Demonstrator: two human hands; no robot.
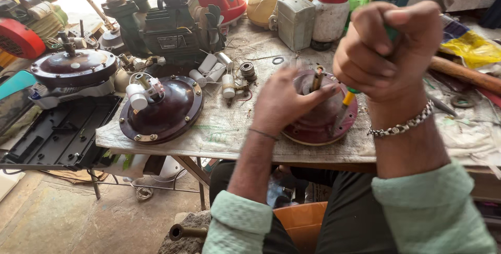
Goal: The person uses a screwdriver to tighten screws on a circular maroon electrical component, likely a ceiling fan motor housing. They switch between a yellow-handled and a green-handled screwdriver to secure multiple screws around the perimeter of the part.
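A round maroon fan motor cover (319, 123) lies on the cloth-covered table in front of me. My left hand (284, 100) rests on top of it, fingers around the brass shaft (317, 79) at its centre. My right hand (389, 50) is raised above it in a fist, gripping a screwdriver (344, 102) with a green and yellow handle; its blade points down onto the cover's right side. A metal bracelet sits on my right wrist.
A second maroon cover (162, 109) with a white capacitor lies to the left, and another motor (73, 71) farther left. White capacitors (211, 67), a grey metal box (295, 20), a red-lidded jar (331, 11), a wooden handle (464, 74) and a black plastic tray (60, 134) surround the work spot.
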